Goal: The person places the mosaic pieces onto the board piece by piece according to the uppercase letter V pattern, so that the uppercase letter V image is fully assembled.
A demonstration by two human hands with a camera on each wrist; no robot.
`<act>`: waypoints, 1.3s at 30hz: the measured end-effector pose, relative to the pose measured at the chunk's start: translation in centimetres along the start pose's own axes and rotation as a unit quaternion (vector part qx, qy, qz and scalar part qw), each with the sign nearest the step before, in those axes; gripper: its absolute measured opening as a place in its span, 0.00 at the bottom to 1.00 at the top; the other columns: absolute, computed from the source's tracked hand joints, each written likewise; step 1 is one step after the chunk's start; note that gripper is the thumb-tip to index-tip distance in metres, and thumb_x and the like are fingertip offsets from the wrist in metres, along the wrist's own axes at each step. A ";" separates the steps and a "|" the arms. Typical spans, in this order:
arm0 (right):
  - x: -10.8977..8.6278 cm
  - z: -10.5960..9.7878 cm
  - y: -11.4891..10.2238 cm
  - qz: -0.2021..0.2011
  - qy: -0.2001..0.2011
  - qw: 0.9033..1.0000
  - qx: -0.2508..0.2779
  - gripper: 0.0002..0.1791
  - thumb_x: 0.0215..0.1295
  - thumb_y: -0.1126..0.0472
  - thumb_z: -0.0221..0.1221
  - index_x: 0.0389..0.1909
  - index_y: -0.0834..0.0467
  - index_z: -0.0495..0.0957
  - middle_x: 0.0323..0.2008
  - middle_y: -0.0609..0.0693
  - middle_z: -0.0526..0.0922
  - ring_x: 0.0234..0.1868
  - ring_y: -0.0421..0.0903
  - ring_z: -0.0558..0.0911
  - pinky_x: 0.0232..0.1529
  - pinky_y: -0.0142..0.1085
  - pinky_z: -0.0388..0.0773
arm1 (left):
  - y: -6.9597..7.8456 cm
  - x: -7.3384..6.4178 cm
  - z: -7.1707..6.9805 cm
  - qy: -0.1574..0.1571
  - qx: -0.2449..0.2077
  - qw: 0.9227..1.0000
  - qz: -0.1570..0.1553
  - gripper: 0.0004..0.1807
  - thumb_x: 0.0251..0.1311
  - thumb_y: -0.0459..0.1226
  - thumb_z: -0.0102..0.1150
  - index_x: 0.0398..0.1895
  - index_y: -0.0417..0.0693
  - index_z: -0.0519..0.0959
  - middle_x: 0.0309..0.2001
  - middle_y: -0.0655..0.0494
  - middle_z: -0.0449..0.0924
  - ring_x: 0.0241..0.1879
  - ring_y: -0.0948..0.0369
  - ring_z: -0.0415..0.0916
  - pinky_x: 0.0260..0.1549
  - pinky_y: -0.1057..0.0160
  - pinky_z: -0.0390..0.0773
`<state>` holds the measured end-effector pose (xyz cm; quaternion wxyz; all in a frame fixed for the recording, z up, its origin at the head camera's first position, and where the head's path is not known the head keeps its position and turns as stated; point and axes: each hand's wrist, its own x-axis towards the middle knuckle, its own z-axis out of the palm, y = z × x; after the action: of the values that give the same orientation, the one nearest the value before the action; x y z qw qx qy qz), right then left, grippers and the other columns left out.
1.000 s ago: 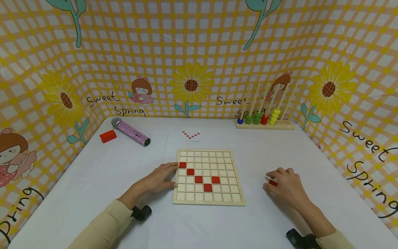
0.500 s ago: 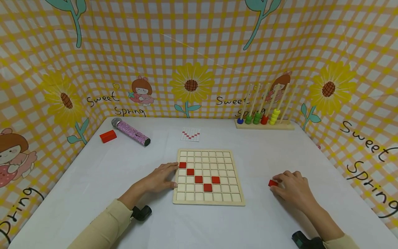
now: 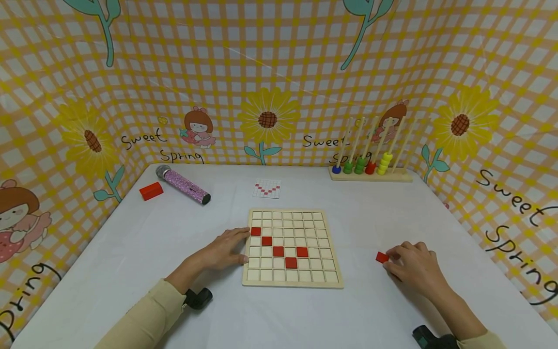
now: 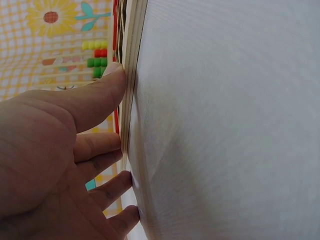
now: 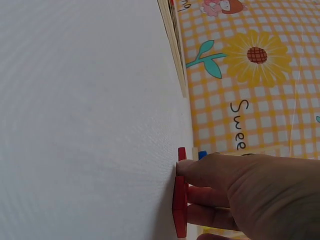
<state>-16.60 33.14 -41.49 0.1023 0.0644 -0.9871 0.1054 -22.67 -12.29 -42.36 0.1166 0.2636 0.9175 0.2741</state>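
Observation:
A wooden grid board [image 3: 311, 285] lies flat, with several red square tiles [image 3: 291, 263] set in its cells. My left hand [image 3: 224, 249] rests against the board's left side, thumb and fingertips along the edge; the left wrist view shows the thumb [image 4: 107, 95] pressing the rim. Right of the board, my right hand [image 3: 414, 266] pinches a red tile [image 3: 381, 257] at its right side, low over the table. In the right wrist view, a red piece [image 5: 180, 207] shows below the thumb tip and a smaller bit above; whether these are one tile or two I cannot tell.
A small pattern card [image 3: 267, 189] lies behind the board. At the back left are a glittery microphone [image 3: 185, 185] and a red block [image 3: 151, 191]. A bead abacus with upright rods [image 3: 370, 175] stands back right. Patterned cloth [image 3: 279, 58] walls the table.
My right hand has shifted a little right and toward me, so more of the red tile shows left of its fingertips. The left hand and board look the same.

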 end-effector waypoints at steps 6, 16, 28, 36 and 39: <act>0.0 0.0 0.1 0.000 0.001 1.000 0.000 0.09 0.52 0.55 0.63 0.32 0.56 0.83 0.31 0.50 0.80 0.42 0.62 0.72 0.38 0.55 0.64 | 0.0 0.0 0.0 0.001 -0.005 1.000 -0.001 0.38 0.58 0.42 0.62 0.69 0.39 0.60 0.73 0.46 0.55 0.72 0.45 0.50 0.68 0.41 0.53; 0.1 0.1 0.2 -0.002 0.007 1.000 -0.001 0.08 0.53 0.56 0.62 0.32 0.54 0.83 0.32 0.48 0.81 0.41 0.59 0.72 0.36 0.53 0.64 | 0.0 0.0 0.0 0.002 -0.004 1.000 -0.001 0.38 0.58 0.42 0.62 0.69 0.39 0.59 0.72 0.46 0.55 0.72 0.45 0.50 0.68 0.42 0.54; 0.7 -0.1 -1.4 -0.030 0.030 0.999 0.010 0.08 0.52 0.56 0.65 0.32 0.55 0.84 0.31 0.49 0.82 0.41 0.58 0.72 0.36 0.51 0.65 | -0.1 0.0 0.0 0.002 -0.001 1.000 0.000 0.38 0.58 0.42 0.62 0.69 0.38 0.59 0.72 0.45 0.55 0.72 0.44 0.50 0.69 0.43 0.54; 1.5 0.4 -2.9 -0.031 0.032 0.999 0.013 0.08 0.52 0.58 0.66 0.32 0.57 0.84 0.31 0.51 0.81 0.41 0.57 0.71 0.38 0.49 0.64 | 0.0 -0.1 -0.1 0.003 0.001 1.000 0.005 0.38 0.58 0.41 0.62 0.69 0.38 0.59 0.72 0.44 0.55 0.71 0.44 0.51 0.68 0.42 0.54; 1.8 0.5 -3.5 -0.033 0.033 0.999 0.014 0.09 0.52 0.58 0.66 0.33 0.57 0.84 0.31 0.51 0.81 0.41 0.56 0.71 0.38 0.48 0.64 | 0.1 -0.1 -0.1 0.002 -0.001 1.000 0.005 0.38 0.58 0.41 0.62 0.69 0.38 0.59 0.72 0.45 0.55 0.71 0.43 0.51 0.68 0.42 0.54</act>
<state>-17.96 29.47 -40.94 0.1370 0.0947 -0.9789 0.1183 -22.61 -12.30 -42.27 0.1131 0.2675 0.9162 0.2761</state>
